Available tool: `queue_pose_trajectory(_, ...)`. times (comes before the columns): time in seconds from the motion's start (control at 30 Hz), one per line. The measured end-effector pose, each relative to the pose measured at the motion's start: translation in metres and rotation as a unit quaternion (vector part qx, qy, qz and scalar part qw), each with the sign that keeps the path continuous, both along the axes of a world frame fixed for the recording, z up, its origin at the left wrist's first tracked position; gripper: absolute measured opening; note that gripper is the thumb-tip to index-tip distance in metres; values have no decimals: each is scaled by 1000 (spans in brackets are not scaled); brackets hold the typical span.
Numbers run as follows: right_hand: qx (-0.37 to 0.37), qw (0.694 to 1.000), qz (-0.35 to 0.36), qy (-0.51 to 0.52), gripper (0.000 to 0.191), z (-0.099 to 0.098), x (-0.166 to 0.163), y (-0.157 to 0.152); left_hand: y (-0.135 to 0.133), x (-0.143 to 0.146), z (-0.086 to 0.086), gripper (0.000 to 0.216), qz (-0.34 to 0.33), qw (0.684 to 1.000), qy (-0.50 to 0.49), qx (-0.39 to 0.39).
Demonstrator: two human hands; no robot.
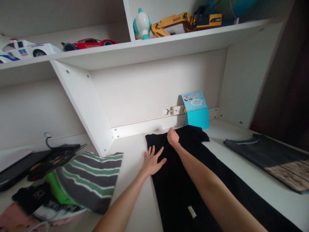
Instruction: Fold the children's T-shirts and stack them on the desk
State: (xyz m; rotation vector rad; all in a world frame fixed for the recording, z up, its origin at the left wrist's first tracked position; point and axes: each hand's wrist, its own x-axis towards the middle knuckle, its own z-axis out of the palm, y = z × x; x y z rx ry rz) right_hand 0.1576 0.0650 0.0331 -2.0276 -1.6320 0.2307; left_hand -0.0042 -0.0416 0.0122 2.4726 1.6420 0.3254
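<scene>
Pressing flat, fingers spread, with the left hand (152, 161) on the near-left edge of the black garment (176, 190) laid lengthwise on the counter (241, 180). Gripping its bunched far edge with the right hand (173, 137), fingers curled shut. Flanked by a striped pile (94, 177) and a dark shirt (267, 156). Beyond, a calendar (196, 110); higher, a shelf (169, 45) with an excavator (185, 21).
</scene>
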Motion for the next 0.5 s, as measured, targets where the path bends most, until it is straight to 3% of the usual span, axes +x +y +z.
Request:
queue_pose_trajectory(0.13,7,998,50,-24,33,9,3,-14,2,0,-3,71,6,1000,4,1)
queue_pose_trajectory(0.23,14,989,138,-53,38,16,1,-37,4,1,-5,68,10,1000,2,1)
queue_pose_trajectory(0.37,-40,954,286,-82,43,16,9,-86,7,1,-6,57,15,1000,-9,-2)
queue_pose_trajectory(0.5,-64,940,319,-98,43,26,33,-152,8,1,-6,49,12,1000,-26,-12)
